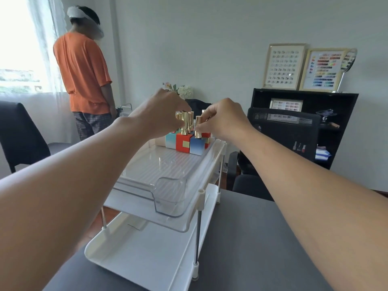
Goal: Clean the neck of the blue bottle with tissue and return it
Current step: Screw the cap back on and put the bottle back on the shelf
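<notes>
The blue bottle (197, 145), square with a gold cap, stands at the far end of a clear tray (168, 171) among red and pale blue bottles. My right hand (220, 118) pinches the blue bottle's gold cap between thumb and fingers. My left hand (161, 112) reaches over the gold cap of the red bottle (183, 142) beside it, fingers curled around that cap. No tissue is in view.
The clear tray rests on the top level of a white two-tier rack (147, 248) on a dark grey table (262, 248). A person in an orange shirt (81, 70) stands at the window. A black chair (283, 133) and black shelf (336, 114) are to the right.
</notes>
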